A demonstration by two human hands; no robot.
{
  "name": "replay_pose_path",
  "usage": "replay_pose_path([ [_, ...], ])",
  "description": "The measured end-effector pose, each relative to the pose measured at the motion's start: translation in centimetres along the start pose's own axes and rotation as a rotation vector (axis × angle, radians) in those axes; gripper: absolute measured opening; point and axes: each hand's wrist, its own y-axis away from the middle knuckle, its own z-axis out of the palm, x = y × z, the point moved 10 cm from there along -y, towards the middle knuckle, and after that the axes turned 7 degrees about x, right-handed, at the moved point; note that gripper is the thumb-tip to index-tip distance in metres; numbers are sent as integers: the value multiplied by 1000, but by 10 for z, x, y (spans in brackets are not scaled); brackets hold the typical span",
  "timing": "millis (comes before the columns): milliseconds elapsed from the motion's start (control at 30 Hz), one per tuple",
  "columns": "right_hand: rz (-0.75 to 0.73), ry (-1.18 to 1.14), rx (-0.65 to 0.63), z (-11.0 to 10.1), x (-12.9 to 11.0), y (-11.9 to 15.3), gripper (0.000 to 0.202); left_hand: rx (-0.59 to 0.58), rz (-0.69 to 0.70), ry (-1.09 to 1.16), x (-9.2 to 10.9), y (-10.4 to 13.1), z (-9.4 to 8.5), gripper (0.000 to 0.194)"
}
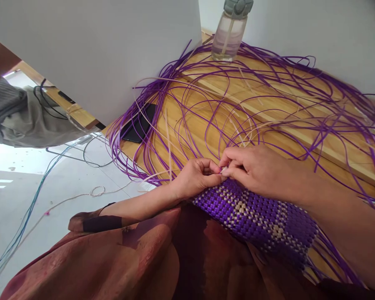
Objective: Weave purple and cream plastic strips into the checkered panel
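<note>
Woven purple mat (pixel 256 216) at table edge, nearest. Left hand (pixel 195 177) and right hand (pixel 253 168) meeting at its upper rim, fingers pinched closed on a strand there. Beyond: loose strands (pixel 237 96), phone (pixel 140 123), bottle (pixel 229 31).

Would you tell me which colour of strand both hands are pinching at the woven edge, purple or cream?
The left hand and right hand pinch a cream strand; the loose strands around are mostly purple.

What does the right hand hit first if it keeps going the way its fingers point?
The left hand. The right hand points left along the edge of the woven mat, and the two sets of fingertips already meet there, pinching a strand.
</note>
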Motion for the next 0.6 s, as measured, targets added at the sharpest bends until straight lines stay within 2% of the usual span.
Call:
replay_pose_path([
  [167,41,43,63,1,3,1,17,-23,-6,78,-3,-1,2,34],
  [300,-56,166,141,-8,-16,-5,26,-30,26,38,1,-1,2,32],
  [400,11,2,127,-15,-17,-26,24,-54,99,25,8,0,4,28],
  [500,146,-217,117,-28,0,-54,29,-33,42,34,2,0,2,28],
  [600,112,-176,58,-41,10,-70,27,-5,-19,53,-3,-1,1,31],
])
